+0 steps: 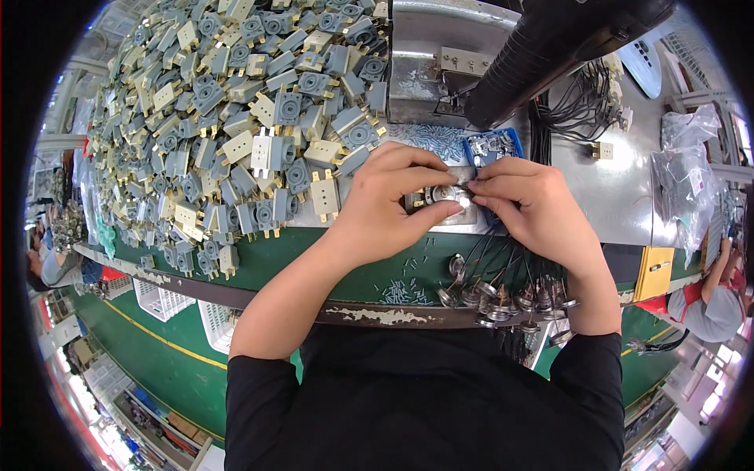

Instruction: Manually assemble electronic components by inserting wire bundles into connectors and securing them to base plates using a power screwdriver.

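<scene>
As we observe, the left hand (385,206) has its grip around a round metal part (448,194), at the desk (357,279) near the blue tray (469,149). We cannot tell whether the right hand (534,206), fingertips bunched alongside, grasps anything.

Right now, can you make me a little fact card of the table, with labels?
Left hand: thumb and fingers around a round metal part
Right hand: fingertips at that part's right side
Left pile: grey-and-cream housings with brass tabs
Beyond hands: small screws, blue tray
Near edge: wired metal discs
Far right: clear plastic bag
</scene>
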The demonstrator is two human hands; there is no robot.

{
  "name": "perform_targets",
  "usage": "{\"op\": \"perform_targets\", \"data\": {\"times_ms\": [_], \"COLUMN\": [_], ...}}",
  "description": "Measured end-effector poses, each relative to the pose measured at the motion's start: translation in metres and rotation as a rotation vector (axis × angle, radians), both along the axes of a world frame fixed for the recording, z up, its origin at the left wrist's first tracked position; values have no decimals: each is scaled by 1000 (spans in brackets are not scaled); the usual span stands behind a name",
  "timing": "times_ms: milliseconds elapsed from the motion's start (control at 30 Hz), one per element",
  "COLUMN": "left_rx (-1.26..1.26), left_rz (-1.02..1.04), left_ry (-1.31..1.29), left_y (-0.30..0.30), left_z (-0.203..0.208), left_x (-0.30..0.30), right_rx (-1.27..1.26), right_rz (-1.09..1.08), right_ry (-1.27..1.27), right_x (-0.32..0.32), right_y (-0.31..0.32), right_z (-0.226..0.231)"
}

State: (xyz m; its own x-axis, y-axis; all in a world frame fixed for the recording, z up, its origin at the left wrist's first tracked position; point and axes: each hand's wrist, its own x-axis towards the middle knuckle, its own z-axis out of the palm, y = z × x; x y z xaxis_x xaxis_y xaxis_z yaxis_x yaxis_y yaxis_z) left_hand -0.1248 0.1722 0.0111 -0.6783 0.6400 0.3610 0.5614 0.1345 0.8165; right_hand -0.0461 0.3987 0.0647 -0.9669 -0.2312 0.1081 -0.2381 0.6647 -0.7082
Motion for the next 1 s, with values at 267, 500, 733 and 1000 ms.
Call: {"op": "perform_targets", "data": {"times_ms": [267,500,733,1000], "left_rx": [10,85,59,64], "left_rz": [-41,-91,-141,-144], "left_ry": [90,-39,-70,-92], "left_y": [-1,0,-2,-1], "left_z": [-5,-9,-7,-5], "left_x": [-1,-2,-9,-10], "right_rx": [160,154,67,146], "right_rz": [76,116,38,185], "right_ry": [117,83,43,158], "right_x": [-2,-6,-4,-23], "right_y": [-8,-6,-8,12], "right_z": [3,1,-5,-11]}}
